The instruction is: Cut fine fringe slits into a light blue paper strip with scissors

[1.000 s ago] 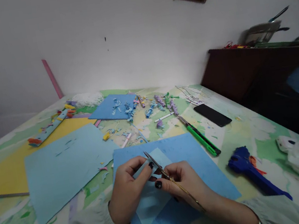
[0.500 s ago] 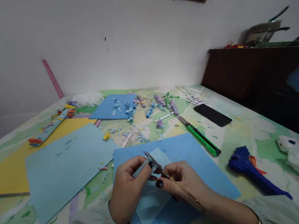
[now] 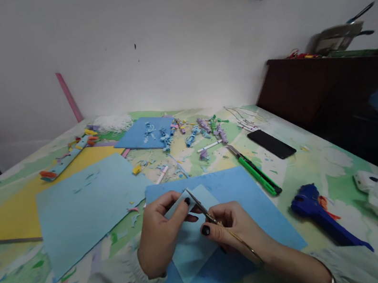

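Observation:
My left hand (image 3: 164,230) pinches a small light-blue piece of foam or paper (image 3: 182,205) between thumb and fingers. My right hand (image 3: 236,230) is closed around a pair of scissors (image 3: 206,213) with gold-coloured handles. The blades point up and to the left, with their tips at the right edge of the held piece. Under both hands lies a larger light-blue sheet (image 3: 189,262), which rests on a darker blue foam sheet (image 3: 259,212). Part of the scissors' handle is hidden by my right hand.
A green box cutter (image 3: 260,175), a black phone (image 3: 272,143) and a blue glue gun (image 3: 327,220) lie to the right. At left are a pale blue sheet (image 3: 88,211) and a yellow board (image 3: 9,217). Scraps and small rolled figures (image 3: 193,136) lie behind.
The held piece and scissors have shifted slightly relative to each other; more of the piece shows left of the blades. The whole view has turned a little left.

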Tool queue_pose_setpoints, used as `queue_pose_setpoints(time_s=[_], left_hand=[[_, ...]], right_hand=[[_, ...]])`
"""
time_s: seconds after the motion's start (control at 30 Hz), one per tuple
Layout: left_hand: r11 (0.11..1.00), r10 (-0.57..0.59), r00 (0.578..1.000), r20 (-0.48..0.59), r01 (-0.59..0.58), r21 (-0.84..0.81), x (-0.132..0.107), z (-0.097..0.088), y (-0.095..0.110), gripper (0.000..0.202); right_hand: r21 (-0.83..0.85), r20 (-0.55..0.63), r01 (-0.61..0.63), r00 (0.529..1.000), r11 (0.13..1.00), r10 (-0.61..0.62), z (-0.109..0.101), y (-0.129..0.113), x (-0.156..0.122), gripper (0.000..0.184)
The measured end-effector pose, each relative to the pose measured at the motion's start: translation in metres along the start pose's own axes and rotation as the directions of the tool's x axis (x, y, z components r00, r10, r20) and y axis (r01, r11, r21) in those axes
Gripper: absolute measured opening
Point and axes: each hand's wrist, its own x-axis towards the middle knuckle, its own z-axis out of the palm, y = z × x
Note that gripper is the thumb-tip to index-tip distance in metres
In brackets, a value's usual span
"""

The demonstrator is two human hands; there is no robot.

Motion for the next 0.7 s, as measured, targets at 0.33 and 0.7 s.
queue_pose_setpoints(time_s=[0.33,0.7], left_hand=[[0.999,-0.018,1.000,-0.021,0.019,0.029,-0.0005,-0.0016,-0.0024,0.016],[1.000,-0.025,1.000,-0.013,0.025,0.014,-0.0026,-0.0005,0.0018,0.015]], right_hand=[[-0.018,-0.005,-0.031,1.000,0.999,0.031,-0.0002,-0.0034,0.0017,0.048],[-0.022,-0.033,-0.046,0.998,0.999,0.045,0.0014,-0.0024,0.0019,0.048]])
